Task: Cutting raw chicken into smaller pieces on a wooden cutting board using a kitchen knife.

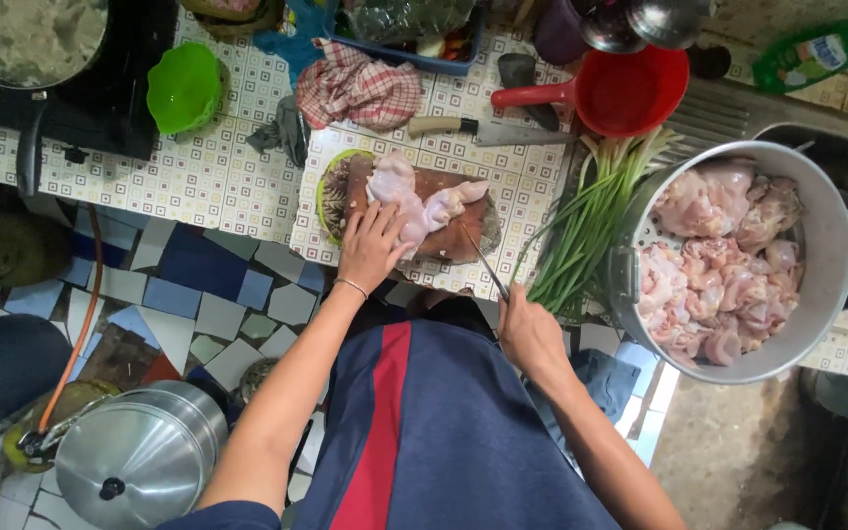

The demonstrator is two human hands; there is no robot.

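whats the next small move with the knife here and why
Probably bring the knife up onto the raw chicken piece and start the cut. The left hand already pins the meat on the wooden cutting board, while the right hand holds the blade just off the board's near edge.

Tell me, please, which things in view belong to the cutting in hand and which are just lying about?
In use: left hand pressing raw chicken piece on wooden board; right hand gripping knife.

Lying about: green bowl, checked cloth, second knife, red scoop, green onions, steel lid.
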